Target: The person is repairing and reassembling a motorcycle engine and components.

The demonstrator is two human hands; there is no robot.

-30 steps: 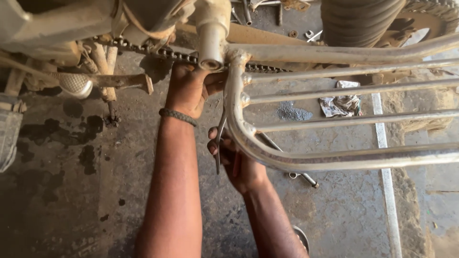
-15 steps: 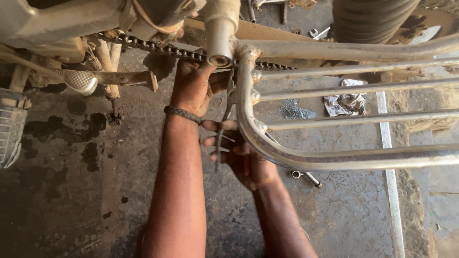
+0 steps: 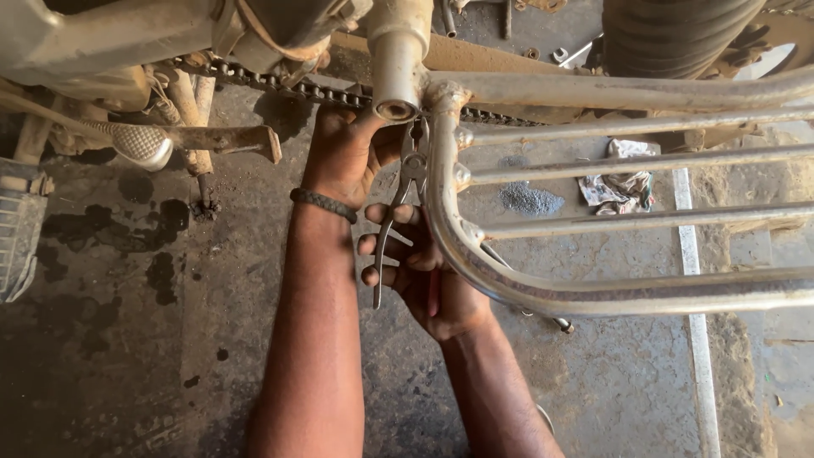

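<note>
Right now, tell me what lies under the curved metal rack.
Under the curved metal rack: the right hand gripping pliers, stained concrete floor, a crumpled rag, a grey powder patch. The rack's bars hide part of the hand's far edge and strips of the floor.

No packages, labels, signs or screens.

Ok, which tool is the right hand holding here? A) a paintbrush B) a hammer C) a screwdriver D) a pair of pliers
D: the right hand grips the two handles of a pair of pliers, whose nose points up toward the end of the metal tube that the left hand touches.
</note>
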